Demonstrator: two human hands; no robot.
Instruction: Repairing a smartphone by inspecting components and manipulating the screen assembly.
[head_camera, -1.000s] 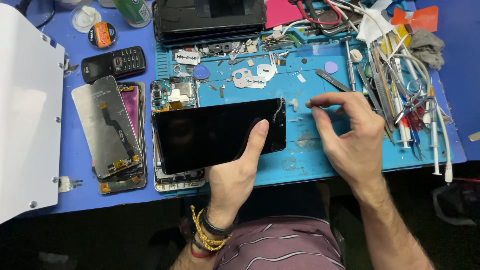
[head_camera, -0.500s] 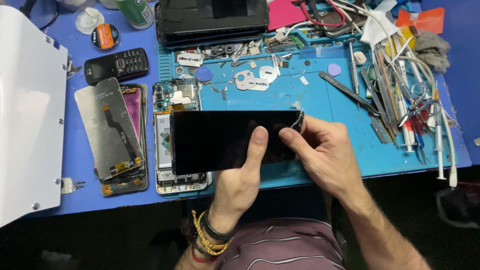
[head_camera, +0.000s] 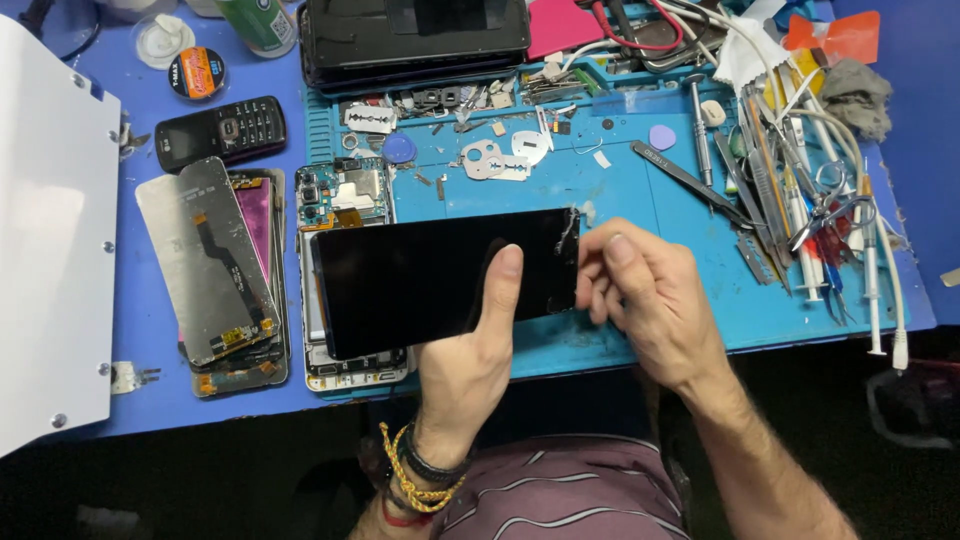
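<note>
The left hand (head_camera: 470, 360) holds the black phone screen (head_camera: 440, 280) flat above the blue mat (head_camera: 640, 200), its grip pinching the screen with the thumb on top. The right hand (head_camera: 650, 300) pinches the screen's right edge. An open phone (head_camera: 345, 200) lies under the screen.

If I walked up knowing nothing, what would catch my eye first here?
First, the big black glass panel held flat over the blue work mat: the left hand grips it from below, thumb on top, while the right hand pinches at its right edge. Next, the opened phone showing its circuit board behind the panel, and the tangle of tools along the mat's right side.
</note>
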